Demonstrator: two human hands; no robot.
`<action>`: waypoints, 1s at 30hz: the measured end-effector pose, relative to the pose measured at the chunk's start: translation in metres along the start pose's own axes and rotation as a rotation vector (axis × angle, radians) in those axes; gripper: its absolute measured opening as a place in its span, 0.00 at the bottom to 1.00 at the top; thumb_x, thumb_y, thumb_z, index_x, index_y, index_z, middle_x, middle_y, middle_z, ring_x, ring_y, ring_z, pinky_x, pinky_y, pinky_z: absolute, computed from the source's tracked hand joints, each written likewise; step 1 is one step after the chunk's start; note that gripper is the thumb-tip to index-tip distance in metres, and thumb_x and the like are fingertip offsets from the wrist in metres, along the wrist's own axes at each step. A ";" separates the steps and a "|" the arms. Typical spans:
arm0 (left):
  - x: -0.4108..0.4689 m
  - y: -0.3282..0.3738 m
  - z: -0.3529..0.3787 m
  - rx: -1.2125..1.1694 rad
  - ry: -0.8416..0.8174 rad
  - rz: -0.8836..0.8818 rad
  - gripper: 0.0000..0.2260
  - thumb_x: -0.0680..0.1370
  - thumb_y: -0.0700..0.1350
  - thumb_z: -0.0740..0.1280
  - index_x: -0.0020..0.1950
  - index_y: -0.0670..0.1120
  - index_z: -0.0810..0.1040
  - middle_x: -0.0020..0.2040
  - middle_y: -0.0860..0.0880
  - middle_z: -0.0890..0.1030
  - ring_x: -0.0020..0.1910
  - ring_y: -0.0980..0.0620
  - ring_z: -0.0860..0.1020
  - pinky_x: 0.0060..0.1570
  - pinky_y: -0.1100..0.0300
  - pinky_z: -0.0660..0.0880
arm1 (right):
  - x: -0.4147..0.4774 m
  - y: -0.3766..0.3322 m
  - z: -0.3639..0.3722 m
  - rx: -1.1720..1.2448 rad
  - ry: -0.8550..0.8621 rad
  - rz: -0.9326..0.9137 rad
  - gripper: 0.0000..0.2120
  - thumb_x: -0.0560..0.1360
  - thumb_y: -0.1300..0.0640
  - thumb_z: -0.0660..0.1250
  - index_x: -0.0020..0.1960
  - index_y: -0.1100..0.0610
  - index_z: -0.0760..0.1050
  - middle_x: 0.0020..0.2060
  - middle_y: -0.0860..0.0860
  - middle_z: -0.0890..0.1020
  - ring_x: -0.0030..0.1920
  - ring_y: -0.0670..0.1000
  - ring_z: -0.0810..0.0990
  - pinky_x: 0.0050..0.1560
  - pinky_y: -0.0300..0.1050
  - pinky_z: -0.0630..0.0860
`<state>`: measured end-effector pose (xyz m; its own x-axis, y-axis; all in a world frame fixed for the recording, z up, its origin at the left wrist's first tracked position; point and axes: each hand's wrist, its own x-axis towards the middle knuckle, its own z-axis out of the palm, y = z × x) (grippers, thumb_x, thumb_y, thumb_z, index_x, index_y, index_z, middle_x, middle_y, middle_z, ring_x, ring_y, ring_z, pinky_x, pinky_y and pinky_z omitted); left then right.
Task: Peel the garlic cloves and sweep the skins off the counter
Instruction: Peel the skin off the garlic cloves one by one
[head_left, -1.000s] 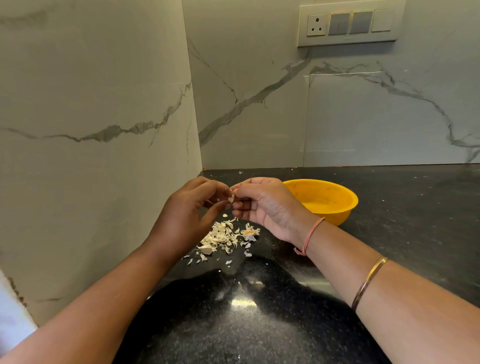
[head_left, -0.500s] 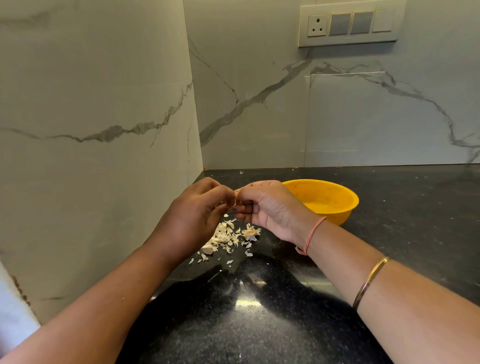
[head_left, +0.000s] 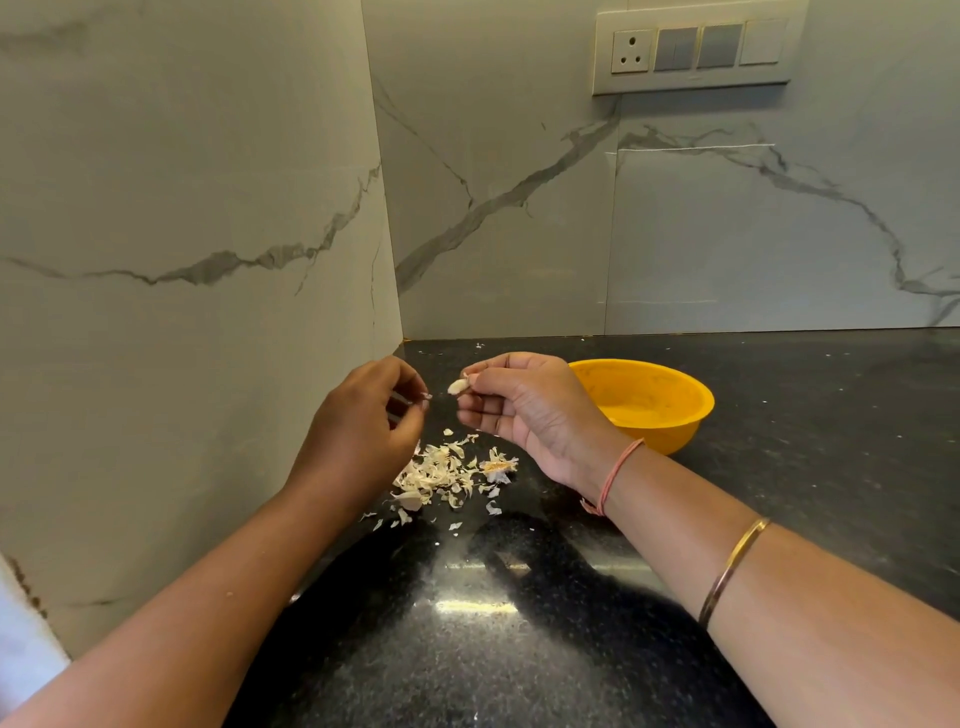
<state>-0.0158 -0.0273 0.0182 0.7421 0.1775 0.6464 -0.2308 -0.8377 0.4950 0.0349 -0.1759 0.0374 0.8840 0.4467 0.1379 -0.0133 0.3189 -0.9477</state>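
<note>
Roughly level clove (head_left: 459, 385), tip leftward.

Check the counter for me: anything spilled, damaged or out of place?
Only peeling mess: garlic skins piled on the counter near the corner, a few flecks by the back wall. The yellow bowl sits upright.

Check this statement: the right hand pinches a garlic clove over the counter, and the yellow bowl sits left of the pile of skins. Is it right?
Not quite. The head view shows the yellow bowl sits right of the pile of skins, not left. The rest holds: the right hand pinches a garlic clove over the counter.
</note>
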 end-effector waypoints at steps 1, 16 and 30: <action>0.000 0.001 0.000 -0.008 0.001 -0.011 0.07 0.74 0.38 0.67 0.45 0.50 0.74 0.43 0.54 0.77 0.42 0.57 0.77 0.41 0.62 0.76 | 0.000 0.000 0.000 -0.002 0.002 -0.002 0.05 0.74 0.71 0.63 0.42 0.64 0.76 0.32 0.57 0.80 0.30 0.48 0.79 0.37 0.42 0.81; -0.006 0.012 -0.001 -0.162 0.014 0.035 0.09 0.74 0.40 0.70 0.47 0.52 0.74 0.40 0.57 0.78 0.42 0.64 0.77 0.36 0.70 0.76 | -0.002 0.003 0.002 -0.102 -0.047 -0.033 0.05 0.74 0.71 0.64 0.44 0.64 0.75 0.37 0.58 0.80 0.36 0.51 0.80 0.41 0.43 0.81; -0.012 0.018 -0.001 -0.200 0.049 0.046 0.15 0.73 0.42 0.72 0.54 0.54 0.71 0.40 0.61 0.81 0.41 0.68 0.80 0.38 0.75 0.73 | -0.004 0.005 0.003 -0.132 -0.052 -0.051 0.06 0.72 0.71 0.66 0.40 0.62 0.74 0.36 0.57 0.80 0.38 0.52 0.81 0.48 0.49 0.81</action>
<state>-0.0297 -0.0442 0.0201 0.6978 0.1706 0.6957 -0.3871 -0.7274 0.5666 0.0300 -0.1735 0.0334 0.8563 0.4769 0.1982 0.0956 0.2308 -0.9683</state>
